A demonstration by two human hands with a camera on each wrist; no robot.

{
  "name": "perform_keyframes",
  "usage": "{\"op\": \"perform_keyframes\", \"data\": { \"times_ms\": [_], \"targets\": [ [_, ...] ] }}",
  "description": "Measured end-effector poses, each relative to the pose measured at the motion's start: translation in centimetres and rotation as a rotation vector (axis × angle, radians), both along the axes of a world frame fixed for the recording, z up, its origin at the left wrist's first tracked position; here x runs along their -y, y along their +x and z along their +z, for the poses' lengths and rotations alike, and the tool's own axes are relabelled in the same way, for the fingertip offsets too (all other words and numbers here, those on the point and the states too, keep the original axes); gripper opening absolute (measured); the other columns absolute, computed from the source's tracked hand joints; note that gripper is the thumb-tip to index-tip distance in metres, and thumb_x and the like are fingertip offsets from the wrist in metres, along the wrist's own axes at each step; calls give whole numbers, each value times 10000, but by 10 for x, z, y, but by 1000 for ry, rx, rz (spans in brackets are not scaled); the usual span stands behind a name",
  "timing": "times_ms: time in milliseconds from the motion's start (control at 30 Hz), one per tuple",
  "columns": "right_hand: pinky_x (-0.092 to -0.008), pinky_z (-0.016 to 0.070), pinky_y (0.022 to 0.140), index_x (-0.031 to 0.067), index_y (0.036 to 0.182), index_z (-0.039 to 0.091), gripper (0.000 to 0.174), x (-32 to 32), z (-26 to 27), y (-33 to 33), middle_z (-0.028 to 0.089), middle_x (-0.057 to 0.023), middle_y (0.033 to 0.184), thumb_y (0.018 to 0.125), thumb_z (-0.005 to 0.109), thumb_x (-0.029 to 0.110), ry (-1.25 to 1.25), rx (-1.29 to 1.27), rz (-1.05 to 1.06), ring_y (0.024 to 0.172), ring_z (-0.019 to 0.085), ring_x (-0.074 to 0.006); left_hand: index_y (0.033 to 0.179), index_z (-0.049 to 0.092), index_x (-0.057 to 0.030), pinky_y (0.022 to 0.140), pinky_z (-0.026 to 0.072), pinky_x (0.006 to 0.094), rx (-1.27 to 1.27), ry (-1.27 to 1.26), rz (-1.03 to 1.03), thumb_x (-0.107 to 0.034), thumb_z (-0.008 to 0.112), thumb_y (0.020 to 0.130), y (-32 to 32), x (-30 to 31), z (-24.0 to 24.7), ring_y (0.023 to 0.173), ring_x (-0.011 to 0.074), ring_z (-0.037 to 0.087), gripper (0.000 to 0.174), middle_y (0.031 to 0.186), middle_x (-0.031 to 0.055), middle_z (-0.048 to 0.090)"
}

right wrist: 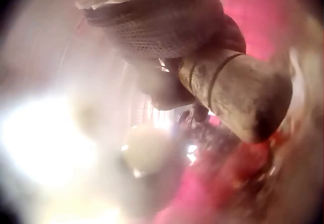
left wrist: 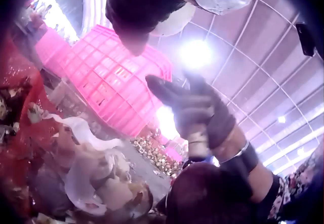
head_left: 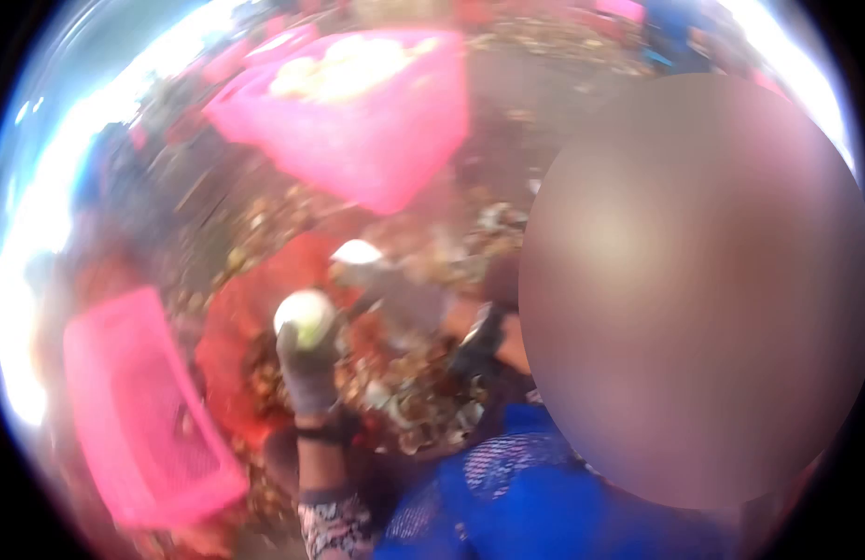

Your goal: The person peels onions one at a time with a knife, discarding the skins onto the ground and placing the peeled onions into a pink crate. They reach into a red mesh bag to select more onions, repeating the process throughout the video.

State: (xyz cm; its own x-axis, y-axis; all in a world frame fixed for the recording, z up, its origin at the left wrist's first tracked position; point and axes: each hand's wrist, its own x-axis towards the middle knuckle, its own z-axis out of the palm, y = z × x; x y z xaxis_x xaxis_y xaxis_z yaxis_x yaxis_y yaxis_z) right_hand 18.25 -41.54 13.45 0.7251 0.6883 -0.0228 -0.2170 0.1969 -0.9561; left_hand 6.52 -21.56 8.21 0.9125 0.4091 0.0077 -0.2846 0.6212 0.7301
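In the head view my gloved left hand (head_left: 309, 373) holds a round, white-green bulb (head_left: 305, 317) like a peeled onion. The left wrist view has that glove (left wrist: 139, 9) at the top, against the pale bulb (left wrist: 174, 21). My gloved right hand (head_left: 414, 297) is to the right of the bulb, blurred, with a small white thing (head_left: 358, 251) just beyond its fingers; what this is I cannot tell. In the right wrist view the right glove (right wrist: 157, 26) is curled round a worn wooden handle (right wrist: 238, 92). Any blade is not clearly seen.
A pink crate (head_left: 376, 140) heaped with pale produce stands ahead. Another pink crate (head_left: 143, 411) lies at the left. Red netting (head_left: 232, 345) and scattered peelings (head_left: 418, 401) surround the hands. A person's blue clothing (head_left: 680, 37) shows at the upper right.
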Motion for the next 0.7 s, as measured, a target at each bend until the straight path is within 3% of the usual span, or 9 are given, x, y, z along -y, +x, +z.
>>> {"op": "perform_keyframes", "data": {
  "times_ms": [33,67,100,200,233,500,600,633,700],
  "targets": [
    [-306,425,887,124,1203,574,470,-4,-5,-4,643,-39,865,952,535,520,10,-64,22,821,587,-153,1335,467,14,1015,457,397,-19,73,-36,-324,571,956,0,4,-4,1173,266,547,518,1290,139,558],
    [-309,421,902,121,1187,595,482,-5,-8,-8,645,-40,867,953,535,538,26,-148,30,829,588,-156,1395,428,15,1077,396,404,2,395,-47,-352,611,921,-2,39,41,1241,258,499,627,1368,138,500],
    [-311,417,916,119,1172,615,496,-4,-10,-12,646,-40,869,954,534,557,35,-241,23,837,589,-158,1406,419,11,1083,389,404,2,429,-60,-358,610,922,6,48,43,1255,257,489,638,1380,137,493],
    [-226,486,655,124,1127,613,564,5,-13,-21,648,-9,774,900,570,639,147,-578,40,594,532,-85,1441,393,-2,1099,368,405,-16,538,-30,-377,606,927,3,38,38,1298,254,460,671,1415,133,472],
    [-179,368,461,142,1079,613,444,18,-33,-4,623,20,740,926,576,557,570,-738,436,491,418,-32,1453,384,-6,1105,361,406,-23,572,-4,-383,604,929,0,30,34,1313,253,450,682,1427,132,465],
    [-210,421,491,117,1018,618,337,126,12,52,604,23,704,921,599,440,821,-666,19,512,463,-51,1457,375,-1,1064,413,390,92,349,-110,-332,526,996,-4,5,18,1292,262,494,588,1403,160,496],
    [-222,441,503,108,995,620,298,119,24,66,596,24,691,920,608,396,829,-678,73,520,480,-58,1431,394,31,1053,431,387,80,334,-146,-224,502,999,-1,5,23,1270,278,518,513,1363,187,524],
    [-226,448,507,105,988,620,285,105,26,66,594,24,686,919,610,381,811,-700,121,522,486,-60,1403,418,53,1047,446,396,18,396,25,-127,496,976,1,22,41,1247,295,540,470,1330,206,545],
    [-234,461,514,98,972,621,259,67,22,55,589,25,677,918,616,352,686,-551,181,527,497,-65,1370,456,56,1025,472,412,90,355,110,-109,502,971,-4,22,57,1216,308,567,434,1303,185,569]
  ]
}}
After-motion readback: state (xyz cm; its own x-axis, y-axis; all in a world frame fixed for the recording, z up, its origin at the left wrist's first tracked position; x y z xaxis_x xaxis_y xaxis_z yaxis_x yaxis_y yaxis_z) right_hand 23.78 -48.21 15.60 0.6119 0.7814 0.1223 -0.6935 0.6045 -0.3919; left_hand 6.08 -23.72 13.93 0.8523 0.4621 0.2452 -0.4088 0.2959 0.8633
